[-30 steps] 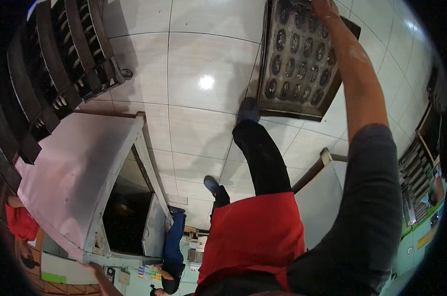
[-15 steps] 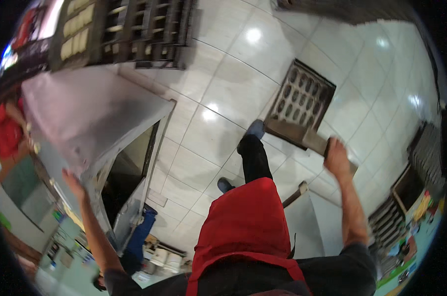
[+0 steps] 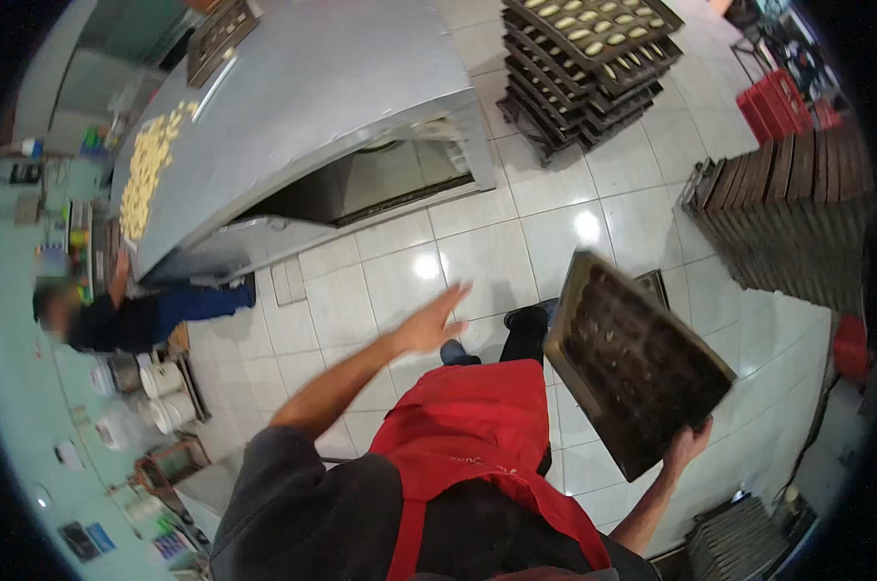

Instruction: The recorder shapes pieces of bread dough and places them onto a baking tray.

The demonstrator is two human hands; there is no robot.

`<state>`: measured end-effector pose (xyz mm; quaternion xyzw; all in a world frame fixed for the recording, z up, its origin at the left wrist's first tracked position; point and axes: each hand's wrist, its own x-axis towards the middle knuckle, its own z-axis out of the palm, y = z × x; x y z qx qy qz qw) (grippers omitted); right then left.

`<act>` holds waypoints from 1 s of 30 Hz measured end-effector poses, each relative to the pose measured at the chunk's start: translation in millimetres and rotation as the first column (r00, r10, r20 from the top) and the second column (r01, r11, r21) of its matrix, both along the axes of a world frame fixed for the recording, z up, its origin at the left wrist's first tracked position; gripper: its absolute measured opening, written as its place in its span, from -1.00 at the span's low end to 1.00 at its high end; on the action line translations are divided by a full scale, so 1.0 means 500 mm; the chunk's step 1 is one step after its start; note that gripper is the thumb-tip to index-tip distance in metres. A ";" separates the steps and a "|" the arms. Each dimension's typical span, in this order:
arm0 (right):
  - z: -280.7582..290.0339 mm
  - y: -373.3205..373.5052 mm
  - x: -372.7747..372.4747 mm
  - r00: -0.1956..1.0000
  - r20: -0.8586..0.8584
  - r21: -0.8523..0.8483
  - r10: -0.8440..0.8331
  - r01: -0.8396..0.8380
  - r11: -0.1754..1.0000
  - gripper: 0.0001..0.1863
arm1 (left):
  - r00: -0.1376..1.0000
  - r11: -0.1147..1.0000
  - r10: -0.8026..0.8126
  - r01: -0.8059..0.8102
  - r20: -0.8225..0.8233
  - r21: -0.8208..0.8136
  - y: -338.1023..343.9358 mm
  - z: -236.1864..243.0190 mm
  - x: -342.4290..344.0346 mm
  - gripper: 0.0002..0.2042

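Note:
A dark baking tray with rows of oval hollows point(image 3: 632, 373) hangs tilted over the floor at my right side. My right hand point(image 3: 688, 443) is closed on its near right edge. My left hand point(image 3: 433, 321) is in the air in front of my red apron, fingers stretched out, holding nothing. The corner of another tray point(image 3: 654, 288) shows on the floor behind the held one, which hides most of it.
A metal table point(image 3: 332, 87) at upper left bears pale dough pieces point(image 3: 148, 169) and a tray point(image 3: 220, 44). Another person point(image 3: 119, 320) stands at its left end. A stack of filled trays point(image 3: 593, 92) is at the top, with a tall stack of dark trays point(image 3: 787, 213) to the right.
The view has swung left, so the table and the filled trays appear farther right. The tray in my right hand now shows its broad face instead of its edge. My left hand has moved away from the table.

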<state>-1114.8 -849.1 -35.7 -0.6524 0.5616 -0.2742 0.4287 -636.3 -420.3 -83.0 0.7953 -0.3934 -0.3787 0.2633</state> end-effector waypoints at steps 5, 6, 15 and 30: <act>0.031 0.002 -0.078 0.938 0.312 0.607 -0.150 -0.075 0.791 -0.73 | 0.801 0.729 0.599 -0.547 0.004 0.411 0.555 -0.083 -0.363 -0.40; 0.000 0.039 -0.054 0.906 0.370 0.611 -0.207 -0.070 0.788 -0.83 | 0.958 0.880 0.222 -0.278 0.184 0.385 0.751 -0.141 -0.450 -0.55; 0.090 0.341 0.840 0.652 0.749 0.618 -0.119 -0.623 0.479 -0.63 | 0.466 0.421 0.589 -0.874 0.660 0.242 1.037 -0.108 -0.677 -0.75; 0.074 0.623 1.369 0.863 0.500 0.805 0.078 -0.496 0.326 0.02 | -0.161 -0.087 0.976 -0.904 -0.146 0.418 0.611 -0.161 -1.142 -0.57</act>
